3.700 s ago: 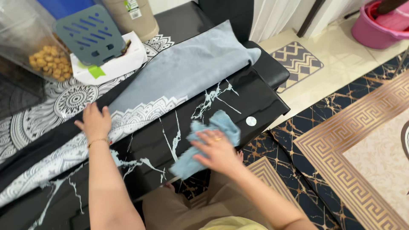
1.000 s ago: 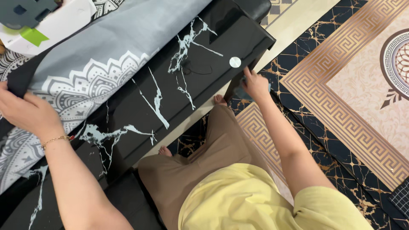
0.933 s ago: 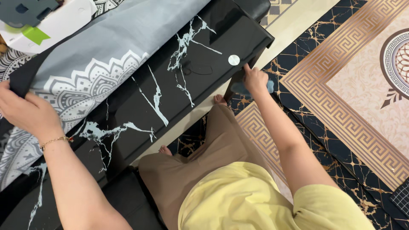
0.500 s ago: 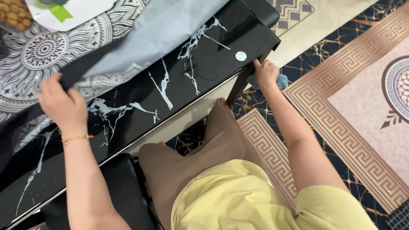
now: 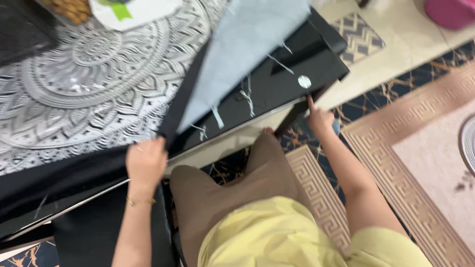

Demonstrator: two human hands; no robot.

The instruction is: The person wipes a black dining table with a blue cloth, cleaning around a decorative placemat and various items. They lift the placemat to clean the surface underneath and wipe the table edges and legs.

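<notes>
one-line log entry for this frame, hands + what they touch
left hand: gripping tablecloth edge | right hand: holding blue cloth at table corner, by the leg | view: motion-blurred

- white box [image 5: 143, 9] with a green tag, top edge, on the patterned part of the cloth
- heap of tan nuts [image 5: 71, 7] just left of the box
- small zigzag mat [image 5: 360, 37] on the pale floor, top right
- pink tub [image 5: 452, 11] in the far top-right corner
- dark marbled rug with gold key border [image 5: 410, 99], right
- black seat [image 5: 99, 230] under the table edge, lower left
</notes>
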